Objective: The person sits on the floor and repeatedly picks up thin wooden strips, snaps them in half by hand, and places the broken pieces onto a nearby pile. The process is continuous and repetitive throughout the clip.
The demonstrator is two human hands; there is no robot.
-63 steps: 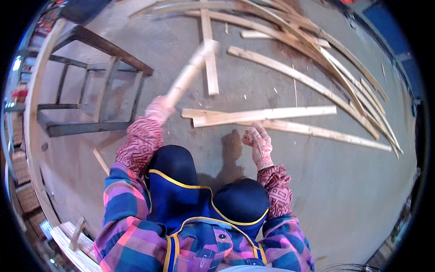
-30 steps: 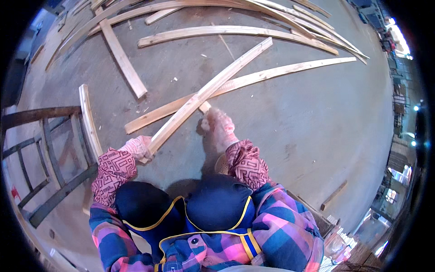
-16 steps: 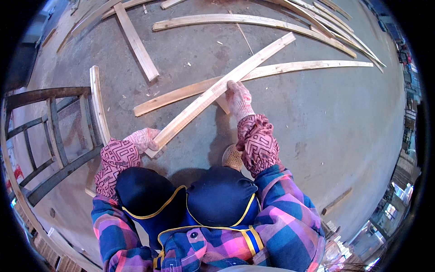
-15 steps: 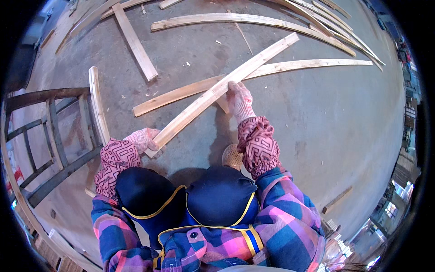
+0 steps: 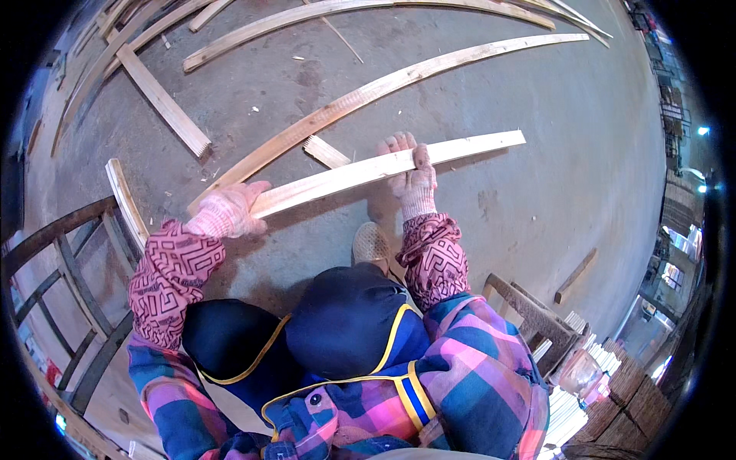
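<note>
Both hands gloved, on one pale wood slat (image 5: pixel 383 170) held across in front of the person, above the concrete floor (image 5: pixel 537 230). Left hand (image 5: pixel 228 213) wraps the slat's left end, fingers curled round it. Right hand (image 5: pixel 410 178) sits approx mid-slat, fingers draped over the top edge and pressed on it, thumb side hidden, so can't tell if it's a full grasp. Slat runs from near-left up to far-right, its right end free, past the right hand.

Just beyond it, a long curved strip (image 5: pixel 368 96) lies on the floor, sweeping from left-centre to far right. A short offcut (image 5: pixel 326 152) lies betw. that strip and the held slat, just left of the right hand. Further left, a flat plank (image 5: pixel 162 100) lies diagonal on the floor; another long strip (image 5: pixel 360 9) runs along the far edge, w/ more strips in the far-left and far-right corners.

At left, a dark metal frame (image 5: pixel 69 284) w/ rungs, and a pale slat (image 5: pixel 126 201) leaning or lying against it; can't tell which.

Near side: patterned sleeve covers on both forearms, plaid jacket, dark knees, one shoe toe (image 5: pixel 370 242) showing below the slat. Near right, a small wooden stool (image 5: pixel 529 310); a short stick (image 5: pixel 575 276) lies on the floor beyond it. Stacked wood pieces (image 5: pixel 613 383) at the near-right rim.
</note>
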